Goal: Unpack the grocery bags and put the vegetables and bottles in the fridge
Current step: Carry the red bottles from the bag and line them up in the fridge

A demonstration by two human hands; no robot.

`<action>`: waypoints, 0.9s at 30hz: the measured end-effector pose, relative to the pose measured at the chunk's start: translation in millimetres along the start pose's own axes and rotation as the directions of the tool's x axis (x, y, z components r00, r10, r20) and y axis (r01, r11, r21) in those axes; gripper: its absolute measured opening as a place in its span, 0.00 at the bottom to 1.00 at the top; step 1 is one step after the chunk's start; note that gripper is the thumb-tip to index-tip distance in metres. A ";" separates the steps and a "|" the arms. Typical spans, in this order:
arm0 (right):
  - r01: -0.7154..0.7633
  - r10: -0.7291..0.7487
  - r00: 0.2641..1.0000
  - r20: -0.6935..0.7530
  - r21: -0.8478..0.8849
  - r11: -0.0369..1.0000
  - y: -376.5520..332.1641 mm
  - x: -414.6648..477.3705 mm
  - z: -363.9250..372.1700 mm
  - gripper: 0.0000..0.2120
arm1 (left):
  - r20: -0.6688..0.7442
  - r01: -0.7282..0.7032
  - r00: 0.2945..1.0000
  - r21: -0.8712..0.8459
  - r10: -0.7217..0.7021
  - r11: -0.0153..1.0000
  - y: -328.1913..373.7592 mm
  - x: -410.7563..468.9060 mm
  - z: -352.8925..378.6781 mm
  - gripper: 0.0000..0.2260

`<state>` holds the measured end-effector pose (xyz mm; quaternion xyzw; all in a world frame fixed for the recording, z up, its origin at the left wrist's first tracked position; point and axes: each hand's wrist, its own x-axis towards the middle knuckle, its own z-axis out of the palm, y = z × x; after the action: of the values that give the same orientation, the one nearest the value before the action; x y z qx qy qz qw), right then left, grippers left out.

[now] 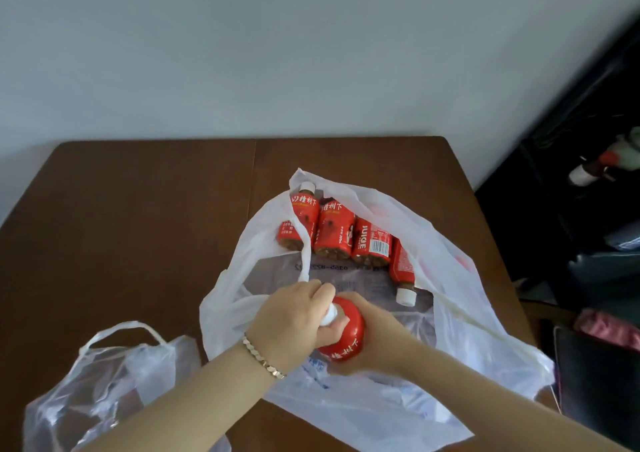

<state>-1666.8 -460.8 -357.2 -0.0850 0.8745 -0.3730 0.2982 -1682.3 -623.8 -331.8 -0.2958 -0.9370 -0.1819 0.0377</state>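
Brown worktop (138, 226) | flimsy white bag (453, 299) — four red bottles (334, 233) inside | left hand (289, 316), right hand (379, 337): fingers wrap fifth bottle (346, 328)

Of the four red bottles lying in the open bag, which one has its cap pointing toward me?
The rightmost bottle: its white cap faces you, while the other three show you their bases.

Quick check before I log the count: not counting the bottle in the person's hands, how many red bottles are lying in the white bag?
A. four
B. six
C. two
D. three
A: four red bottles lie in the white bag, three side by side and one at the right with its cap toward the person. The fifth bottle is held by the left hand at the cap and the right hand round the body.
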 end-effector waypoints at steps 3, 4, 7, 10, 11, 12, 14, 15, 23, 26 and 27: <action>-0.075 0.066 0.997 -0.036 -0.519 0.852 13.7 6.4 -14.9 0.35 | 0.091 0.026 0.995 0.034 -0.029 0.999 4.9 1.5 13.0 0.14; -0.160 0.115 0.987 -0.111 -0.639 0.752 19.0 8.3 -21.4 0.34 | 0.117 0.047 0.992 0.042 -0.051 0.998 6.6 0.3 16.5 0.13; -0.387 0.279 0.922 -0.269 -0.694 0.607 32.9 13.2 -32.6 0.31 | 0.194 0.226 0.951 0.088 -0.239 0.970 4.1 -2.8 17.2 0.14; -0.425 0.325 0.904 -0.278 -0.664 0.615 41.4 21.9 -25.1 0.25 | 0.224 0.284 0.927 0.099 -0.300 0.954 -0.9 -7.3 15.2 0.15; -0.436 0.331 0.900 -0.285 -0.633 0.639 41.5 23.3 -22.7 0.21 | 0.227 0.283 0.928 0.093 -0.297 0.955 -2.0 -7.3 15.7 0.15; -0.440 0.335 0.898 -0.286 -0.598 0.670 43.2 24.4 -20.4 0.17 | 0.218 0.282 0.931 0.078 -0.292 0.956 -0.9 -6.4 15.1 0.15; -0.433 0.336 0.901 -0.275 -0.518 0.738 42.8 21.9 -19.5 0.13 | 0.207 0.279 0.934 0.085 -0.290 0.957 2.4 -4.5 16.3 0.14; -0.425 0.334 0.904 -0.265 -0.484 0.765 41.6 18.3 -19.9 0.11 | 0.197 0.274 0.937 0.102 -0.289 0.956 3.6 -4.6 17.9 0.13; -0.240 0.222 0.940 -0.259 -0.039 0.970 9.7 -2.9 -48.4 0.05 | 0.187 0.159 0.964 0.173 -0.191 0.972 3.6 -3.3 19.8 0.21; -0.219 0.219 0.966 -0.135 0.015 0.976 -9.7 -0.5 -47.0 0.03 | 0.204 0.042 0.976 0.187 -0.081 0.981 -3.5 -4.3 21.4 0.26; -0.207 0.204 0.975 -0.085 -0.022 0.978 -15.8 0.6 -41.6 0.03 | 0.193 0.043 0.978 0.185 -0.079 0.982 -5.1 -3.9 20.3 0.27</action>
<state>-1692.8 -447.2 -323.7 0.0166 0.8958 -0.3297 0.2977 -1681.3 -622.4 -353.0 -0.2789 -0.9573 -0.0673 -0.0356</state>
